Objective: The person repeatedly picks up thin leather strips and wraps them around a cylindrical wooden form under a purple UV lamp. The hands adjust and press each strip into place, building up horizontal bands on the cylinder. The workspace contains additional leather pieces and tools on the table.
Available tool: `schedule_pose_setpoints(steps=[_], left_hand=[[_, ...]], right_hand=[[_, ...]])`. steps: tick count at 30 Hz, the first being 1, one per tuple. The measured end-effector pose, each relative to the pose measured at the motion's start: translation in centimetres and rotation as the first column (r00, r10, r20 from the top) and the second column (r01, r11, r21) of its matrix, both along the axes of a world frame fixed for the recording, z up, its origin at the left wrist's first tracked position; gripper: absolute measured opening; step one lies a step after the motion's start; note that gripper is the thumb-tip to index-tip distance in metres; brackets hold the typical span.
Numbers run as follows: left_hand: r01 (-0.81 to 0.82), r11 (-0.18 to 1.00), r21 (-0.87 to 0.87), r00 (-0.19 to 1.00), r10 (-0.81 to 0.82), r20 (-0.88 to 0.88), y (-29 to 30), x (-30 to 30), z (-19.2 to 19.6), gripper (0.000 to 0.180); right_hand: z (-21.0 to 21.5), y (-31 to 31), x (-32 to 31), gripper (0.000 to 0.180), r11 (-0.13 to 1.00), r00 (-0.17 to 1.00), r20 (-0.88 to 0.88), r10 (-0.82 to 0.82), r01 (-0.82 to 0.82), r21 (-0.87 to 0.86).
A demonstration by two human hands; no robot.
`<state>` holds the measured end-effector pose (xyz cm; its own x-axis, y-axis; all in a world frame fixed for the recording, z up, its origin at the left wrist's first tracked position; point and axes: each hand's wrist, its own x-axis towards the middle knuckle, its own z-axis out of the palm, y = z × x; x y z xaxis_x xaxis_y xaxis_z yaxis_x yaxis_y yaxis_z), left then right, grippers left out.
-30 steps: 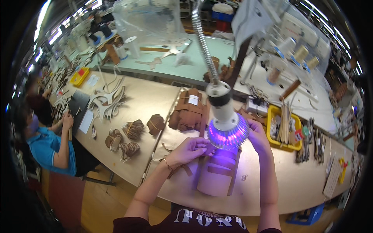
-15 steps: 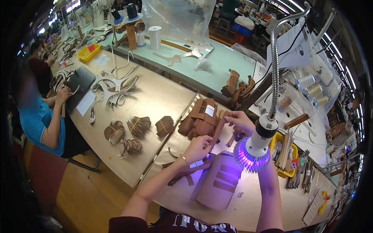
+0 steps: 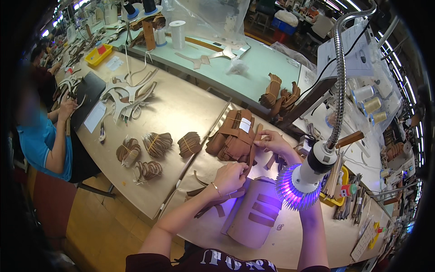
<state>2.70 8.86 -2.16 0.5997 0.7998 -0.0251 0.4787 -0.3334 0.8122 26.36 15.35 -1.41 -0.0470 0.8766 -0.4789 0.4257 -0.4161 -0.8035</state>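
Between my two hands stretches a narrow brown leather strip (image 3: pixel 253 153). The fingers of my left hand (image 3: pixel 229 176) are closed at its near end. My right hand (image 3: pixel 274 144) pinches the strip higher up, beside a large tied bundle of brown leather pieces (image 3: pixel 232 144) with a white label. Below the hands lies a curved tan form (image 3: pixel 248 229), with several short brown strips (image 3: pixel 263 207) laid across it in purple light. Loose dark strips (image 3: pixel 209 209) lie under and beside my left wrist.
A lit purple lamp (image 3: pixel 301 183) on a bendable metal arm hangs close over my right forearm. Tied strip bundles (image 3: pixel 157 144) sit to the left. At the right stands a yellow tray (image 3: pixel 343 183) of sticks. Another person in a blue shirt (image 3: pixel 45 145) works at the far left.
My right hand has shifted slightly down and left along the strip, and its fingers have turned. The strip now shows its narrower side. The left hand stays at the near end.
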Motion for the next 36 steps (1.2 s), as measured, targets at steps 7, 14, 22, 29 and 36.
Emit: schedule_pose_setpoints(steps=[7, 14, 22, 29, 36], left_hand=[[-0.022, 1.000, 0.001, 1.000, 0.022, -0.019, -0.2, 0.0, -0.7, 0.028], [-0.161, 0.912, 0.378, 0.987, 0.158, 0.041, -0.5, -0.1, 1.5, 0.047], [0.028, 0.976, -0.216, 0.894, 0.072, 0.442, 4.2, 4.3, 1.0, 0.068], [-0.051, 0.963, -0.265, 0.844, 0.184, 0.504, 7.2, 8.1, -2.0, 0.062], [-0.038, 0.987, 0.154, 0.980, 0.067, -0.188, 6.7, 7.8, -0.1, 0.047]], right_hand=[[1.8, -0.9, -0.1, 0.031, 0.992, 0.998, 0.035, 0.047, -0.051, 0.115], [4.0, -2.3, -1.1, 0.021, 0.994, 0.951, -0.290, 0.107, -0.095, 0.057], [7.6, -0.4, 1.4, 0.056, 0.932, 0.916, -0.250, 0.315, -0.248, 0.264], [1.7, 4.4, 3.3, 0.056, 0.970, 0.998, -0.026, 0.050, -0.043, 0.239], [-0.7, 4.3, 2.4, 0.058, 0.915, 0.973, 0.221, 0.064, -0.145, 0.376]])
